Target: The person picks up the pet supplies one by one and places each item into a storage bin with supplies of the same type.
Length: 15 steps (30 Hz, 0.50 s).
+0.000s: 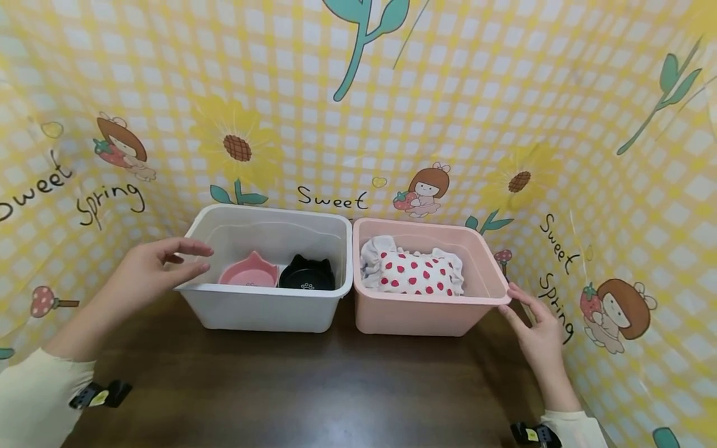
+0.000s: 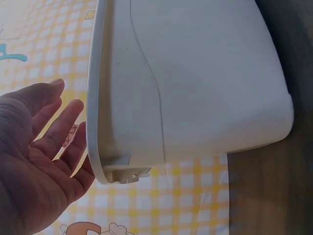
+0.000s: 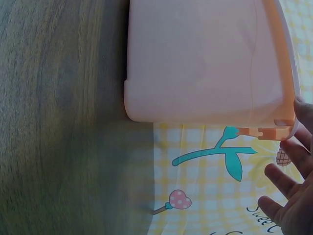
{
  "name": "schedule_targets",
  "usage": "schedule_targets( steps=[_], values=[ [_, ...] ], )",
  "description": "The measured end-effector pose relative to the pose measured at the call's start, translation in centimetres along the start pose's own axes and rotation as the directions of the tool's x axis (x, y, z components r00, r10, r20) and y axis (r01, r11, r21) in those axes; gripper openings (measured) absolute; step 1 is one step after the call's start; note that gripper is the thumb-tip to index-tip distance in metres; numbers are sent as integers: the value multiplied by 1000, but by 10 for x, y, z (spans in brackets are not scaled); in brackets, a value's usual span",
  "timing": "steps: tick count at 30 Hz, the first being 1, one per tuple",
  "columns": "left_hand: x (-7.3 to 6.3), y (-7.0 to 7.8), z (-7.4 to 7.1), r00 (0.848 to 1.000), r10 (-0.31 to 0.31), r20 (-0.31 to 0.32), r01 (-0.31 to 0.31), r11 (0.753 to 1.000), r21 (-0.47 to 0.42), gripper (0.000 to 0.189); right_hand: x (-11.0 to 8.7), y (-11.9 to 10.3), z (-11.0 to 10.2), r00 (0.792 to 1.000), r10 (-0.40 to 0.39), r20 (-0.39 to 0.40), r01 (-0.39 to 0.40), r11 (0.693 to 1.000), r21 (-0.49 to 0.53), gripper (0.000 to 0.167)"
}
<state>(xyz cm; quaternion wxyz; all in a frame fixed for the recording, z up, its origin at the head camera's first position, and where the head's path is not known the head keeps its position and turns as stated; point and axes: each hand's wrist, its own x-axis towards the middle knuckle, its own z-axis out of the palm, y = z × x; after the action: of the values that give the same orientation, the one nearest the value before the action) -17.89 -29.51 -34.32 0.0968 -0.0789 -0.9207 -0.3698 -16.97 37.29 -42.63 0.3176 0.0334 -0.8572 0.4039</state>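
Observation:
A white plastic bin [image 1: 269,311] holds a pink cat-eared dish [image 1: 249,272] and a black cat-eared dish [image 1: 307,275], both with a paw print. To its right, a pink plastic bin [image 1: 414,318] contains a small ruffled pillow [image 1: 421,274] in white with red strawberry-like spots. My left hand [image 1: 151,270] is at the white bin's left end, fingers loosely extended beside the rim; the left wrist view shows them close to it, and contact is unclear. With thumb and index finger, my right hand [image 1: 540,339] touches the pink bin's right front rim corner; its other fingers spread loosely.
Both bins stand side by side on a dark wooden table [image 1: 313,392]. Behind and along both sides hangs a yellow checked cloth [image 1: 313,137] printed with flowers and girls. Dark straps [image 1: 101,394] sit on both wrists over pale sleeves.

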Motion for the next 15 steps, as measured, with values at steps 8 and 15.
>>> schedule_targets(
  steps=[8,15],
  values=[
    [-24,-4,-7,993,59,-107,-59,998,-3,26,-1,-1,3,999,-14,-35,14,1000,-19,35],
    [-42,-16,-16,979,82,-187,-74,996,47,25,-1,0,1,996,-64,-54,62,997,-48,38]
  ],
)
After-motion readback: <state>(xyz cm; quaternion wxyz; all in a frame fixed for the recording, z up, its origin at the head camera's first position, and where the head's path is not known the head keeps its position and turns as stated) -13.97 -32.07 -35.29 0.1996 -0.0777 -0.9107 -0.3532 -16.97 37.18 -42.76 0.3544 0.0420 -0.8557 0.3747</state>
